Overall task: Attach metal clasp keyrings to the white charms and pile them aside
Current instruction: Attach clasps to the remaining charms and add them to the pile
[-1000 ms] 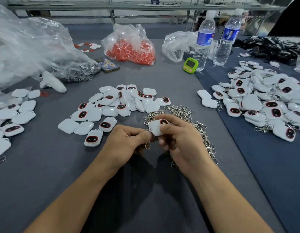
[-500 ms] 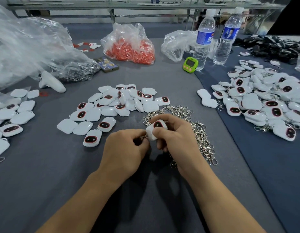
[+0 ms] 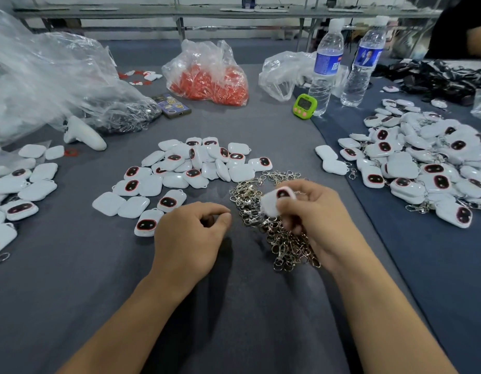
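My right hand [image 3: 312, 214] grips a white charm [image 3: 273, 202] with a dark, red-rimmed face; the charm is blurred and lifted just above the heap of metal clasp keyrings [image 3: 250, 209]. Whether a clasp hangs from it is hidden by my fingers. My left hand [image 3: 190, 233] lies apart from the charm, to the left of the heap, its fingers loosely curled with nothing in them. Loose white charms [image 3: 196, 168] lie spread in the middle of the grey cloth. A big pile of charms with clasps [image 3: 423, 168] sits at the right.
More charms [image 3: 20, 184] lie at the left edge. Behind are a clear plastic bag [image 3: 45, 85], a white controller [image 3: 84, 133], a phone [image 3: 171, 105], a bag of red parts [image 3: 209, 76], a green timer [image 3: 304, 106] and two water bottles [image 3: 325, 66]. Another person's arm [image 3: 477, 39] is at the top right.
My left hand has let go of the charm and dropped to the left onto the cloth. My right hand has carried the charm to the right, over the keyring heap.
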A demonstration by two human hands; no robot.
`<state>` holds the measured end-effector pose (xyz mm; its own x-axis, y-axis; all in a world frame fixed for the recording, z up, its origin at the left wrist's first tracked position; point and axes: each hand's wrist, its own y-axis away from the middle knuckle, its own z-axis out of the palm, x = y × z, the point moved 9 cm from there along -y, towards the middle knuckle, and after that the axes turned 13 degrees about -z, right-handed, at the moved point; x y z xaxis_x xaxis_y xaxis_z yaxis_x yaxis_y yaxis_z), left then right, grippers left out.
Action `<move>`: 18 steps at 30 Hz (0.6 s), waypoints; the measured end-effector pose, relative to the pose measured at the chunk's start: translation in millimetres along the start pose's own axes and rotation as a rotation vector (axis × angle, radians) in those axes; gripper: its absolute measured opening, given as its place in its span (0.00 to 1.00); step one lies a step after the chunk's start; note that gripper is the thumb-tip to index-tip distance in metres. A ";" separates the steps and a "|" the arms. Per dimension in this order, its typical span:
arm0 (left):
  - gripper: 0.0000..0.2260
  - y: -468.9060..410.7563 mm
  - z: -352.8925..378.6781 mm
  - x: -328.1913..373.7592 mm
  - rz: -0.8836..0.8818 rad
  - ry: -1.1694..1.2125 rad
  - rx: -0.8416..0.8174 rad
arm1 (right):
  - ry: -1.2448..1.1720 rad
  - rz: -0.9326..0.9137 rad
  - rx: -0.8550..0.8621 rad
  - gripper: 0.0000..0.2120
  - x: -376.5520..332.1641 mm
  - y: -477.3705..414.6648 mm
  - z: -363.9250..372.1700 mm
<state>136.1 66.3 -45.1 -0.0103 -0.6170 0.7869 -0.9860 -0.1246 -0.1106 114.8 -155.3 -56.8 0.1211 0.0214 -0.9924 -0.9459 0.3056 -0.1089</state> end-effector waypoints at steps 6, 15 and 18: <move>0.04 -0.1 1.4 2.4 0.039 -0.039 0.007 | -0.703 0.130 0.354 0.11 8.6 -6.5 -38.6; 0.11 -0.6 -13.6 9.9 0.180 -0.273 0.227 | -0.132 -0.026 0.173 0.10 2.1 -4.8 -15.5; 0.18 -15.0 -21.3 -3.8 0.099 -0.511 0.278 | 0.465 -0.169 0.207 0.09 -8.7 -2.4 -22.2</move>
<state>147.4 87.1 -33.5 0.0495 -0.9238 0.3797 -0.9033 -0.2036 -0.3776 109.4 -177.4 -49.3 0.0759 -0.4535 -0.8880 -0.8399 0.4509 -0.3021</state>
